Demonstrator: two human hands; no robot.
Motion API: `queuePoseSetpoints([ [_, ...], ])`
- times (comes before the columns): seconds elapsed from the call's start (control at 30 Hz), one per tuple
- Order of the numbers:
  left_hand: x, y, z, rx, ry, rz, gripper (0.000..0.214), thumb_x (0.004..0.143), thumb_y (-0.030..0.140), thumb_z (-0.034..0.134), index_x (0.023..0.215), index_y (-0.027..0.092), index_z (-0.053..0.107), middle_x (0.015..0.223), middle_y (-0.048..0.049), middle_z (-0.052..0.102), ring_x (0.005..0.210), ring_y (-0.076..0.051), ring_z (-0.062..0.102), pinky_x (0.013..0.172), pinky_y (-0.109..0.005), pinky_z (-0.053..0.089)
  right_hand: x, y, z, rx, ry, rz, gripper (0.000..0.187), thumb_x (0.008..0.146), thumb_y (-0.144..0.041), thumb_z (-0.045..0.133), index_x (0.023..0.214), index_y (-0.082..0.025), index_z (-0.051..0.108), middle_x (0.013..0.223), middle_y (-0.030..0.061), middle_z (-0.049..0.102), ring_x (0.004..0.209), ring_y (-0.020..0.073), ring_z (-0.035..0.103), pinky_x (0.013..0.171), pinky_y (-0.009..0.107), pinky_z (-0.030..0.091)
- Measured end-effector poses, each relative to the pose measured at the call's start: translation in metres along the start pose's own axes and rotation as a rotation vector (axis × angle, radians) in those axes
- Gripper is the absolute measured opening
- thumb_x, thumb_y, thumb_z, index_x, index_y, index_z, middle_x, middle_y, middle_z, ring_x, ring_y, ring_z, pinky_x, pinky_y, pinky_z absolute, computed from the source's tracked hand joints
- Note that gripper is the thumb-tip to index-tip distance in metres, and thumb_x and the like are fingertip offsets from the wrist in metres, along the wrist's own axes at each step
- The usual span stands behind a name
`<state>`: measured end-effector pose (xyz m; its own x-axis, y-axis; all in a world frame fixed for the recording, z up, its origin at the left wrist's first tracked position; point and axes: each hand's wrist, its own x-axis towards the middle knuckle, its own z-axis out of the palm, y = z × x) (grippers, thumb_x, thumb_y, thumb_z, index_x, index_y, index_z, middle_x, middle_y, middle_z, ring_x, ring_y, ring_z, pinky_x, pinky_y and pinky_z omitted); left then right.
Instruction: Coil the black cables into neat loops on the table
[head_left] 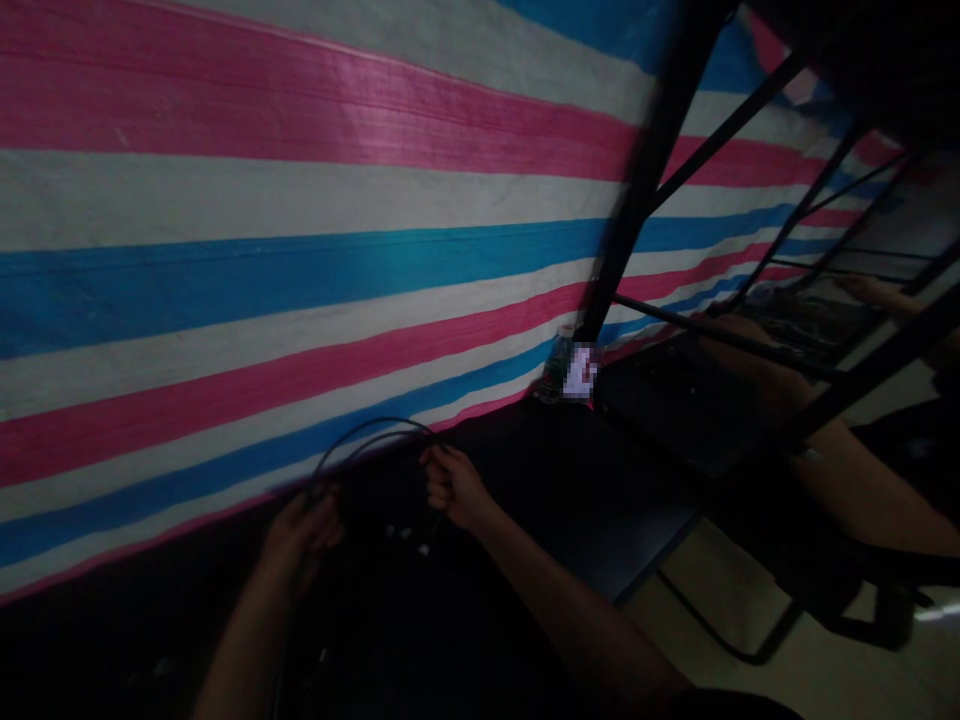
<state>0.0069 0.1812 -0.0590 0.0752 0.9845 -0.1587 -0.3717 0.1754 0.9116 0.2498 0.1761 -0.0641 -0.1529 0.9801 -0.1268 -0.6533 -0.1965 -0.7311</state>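
Fig. My left hand (304,528) and right hand (452,487) each hold a thin black cable (367,428). It arches between them, just above the dark worktop (600,510). Each grip is closed to a fist around the cable. Behind hangs a pink, white and blue striped tarpaulin (300,200). A co-worker's arm (862,490) lies at right, well apart.

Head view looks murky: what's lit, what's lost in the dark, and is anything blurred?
Head view: the striped tarp is brightly lit; the table is nearly black, so the left hand, the right hand and the thin cable they grip barely show; the black frame post is smeared by motion blur.
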Motion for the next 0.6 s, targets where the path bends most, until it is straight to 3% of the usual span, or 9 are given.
queuePoseSetpoints([
  [0.13,-0.012,0.009,0.002,0.150,-0.132,-0.157,0.054,0.056,0.022,0.097,0.102,0.020,0.069,0.088,-0.0016,0.074,0.080,-0.019,0.072,0.073,-0.032,0.061,0.004,-0.009,-0.005,0.068,0.092,-0.092,0.028,0.090,-0.045,0.068,0.087,-0.020,0.058,0.049,-0.0142,0.024,0.040,0.0045,0.010,0.040,0.021,0.006],
  [0.2,-0.019,0.013,0.002,0.246,-0.281,-0.220,0.055,0.061,0.027,0.096,0.109,0.021,0.069,0.103,-0.0073,0.075,0.100,-0.028,0.072,0.083,-0.041,0.062,0.006,-0.014,-0.008,0.095,0.122,-0.129,0.028,0.089,-0.045,0.069,0.086,-0.020,0.057,0.049,-0.0142,0.024,0.040,0.0046,0.009,0.040,0.022,0.005],
  [0.27,-0.024,0.014,0.000,0.328,-0.399,-0.267,0.059,0.066,0.033,0.093,0.119,0.022,0.068,0.109,-0.0117,0.075,0.107,-0.032,0.071,0.082,-0.041,0.061,0.007,-0.019,-0.011,0.120,0.144,-0.163,0.028,0.089,-0.044,0.070,0.086,-0.020,0.056,0.050,-0.0142,0.024,0.040,0.0047,0.009,0.040,0.022,0.005],
  [0.37,-0.028,0.008,-0.005,0.452,-0.525,-0.385,0.048,0.078,0.046,0.083,0.115,0.020,0.070,0.093,-0.0115,0.077,0.088,-0.029,0.075,0.069,-0.035,0.059,0.007,-0.024,-0.014,0.150,0.164,-0.201,0.026,0.089,-0.042,0.070,0.086,-0.021,0.055,0.050,-0.0141,0.022,0.041,0.0049,0.008,0.041,0.022,0.004],
  [0.47,-0.027,0.002,-0.008,0.536,-0.610,-0.419,0.047,0.086,0.065,0.066,0.082,0.019,0.071,0.057,-0.0037,0.065,0.051,-0.019,0.063,0.049,-0.027,0.046,0.006,-0.029,-0.017,0.169,0.170,-0.220,0.025,0.089,-0.041,0.070,0.087,-0.021,0.056,0.050,-0.0140,0.021,0.041,0.0051,0.007,0.041,0.022,0.004],
  [0.53,-0.021,0.000,-0.009,0.493,-0.534,-0.303,0.054,0.089,0.069,0.058,0.065,0.021,0.062,0.045,0.0038,0.048,0.038,-0.012,0.044,0.043,-0.024,0.036,0.005,-0.030,-0.018,0.178,0.162,-0.215,0.025,0.090,-0.042,0.069,0.088,-0.021,0.056,0.050,-0.0141,0.020,0.041,0.0053,0.007,0.041,0.022,0.004],
  [0.6,-0.013,-0.001,-0.008,0.432,-0.337,-0.142,0.053,0.090,0.067,0.058,0.062,0.022,0.055,0.045,0.0071,0.039,0.039,-0.010,0.035,0.043,-0.024,0.035,0.004,-0.028,-0.017,0.178,0.137,-0.182,0.025,0.090,-0.043,0.069,0.087,-0.021,0.056,0.050,-0.0140,0.020,0.041,0.0053,0.006,0.041,0.021,0.004],
])
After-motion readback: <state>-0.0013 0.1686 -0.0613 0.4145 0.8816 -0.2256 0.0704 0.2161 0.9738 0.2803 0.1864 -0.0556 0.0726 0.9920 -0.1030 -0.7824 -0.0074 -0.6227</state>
